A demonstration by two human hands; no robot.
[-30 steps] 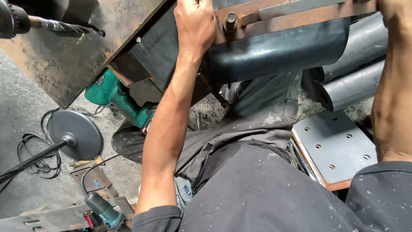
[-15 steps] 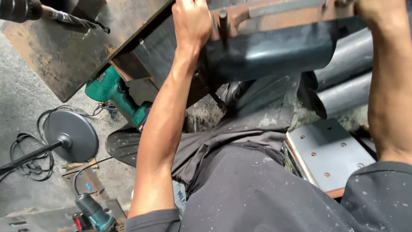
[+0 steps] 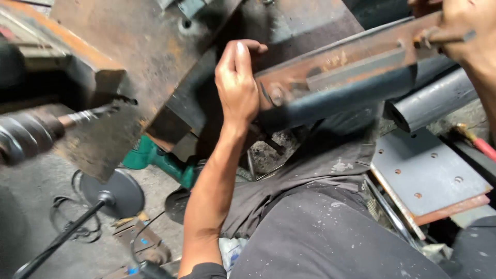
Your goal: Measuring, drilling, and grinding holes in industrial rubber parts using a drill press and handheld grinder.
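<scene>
Left hand [image 3: 236, 85] fingers pressed together, curled over end of rusty steel bar [image 3: 343, 64], which lies atop dark pipe [image 3: 336, 101]. Right hand [image 3: 462, 33] fingers closed around bar's far end at top right. Green power tool [image 3: 157, 159] below; drilled grey plate [image 3: 426, 173] right.

Your left hand [image 3: 236, 82] is up near frame centre, arm stretched straight out from lower centre, elbow approx. locked, forearm bare. Back of hand faces the cam, fingers curled over w/ thumb side toward you, grip closed round an edge. Your right hand [image 3: 465, 33] sits at top right corner, only partly in view; fingers bent and pinched together, wrist running down the right edge. Both hands raised, well apart. Legs bent below.
</scene>
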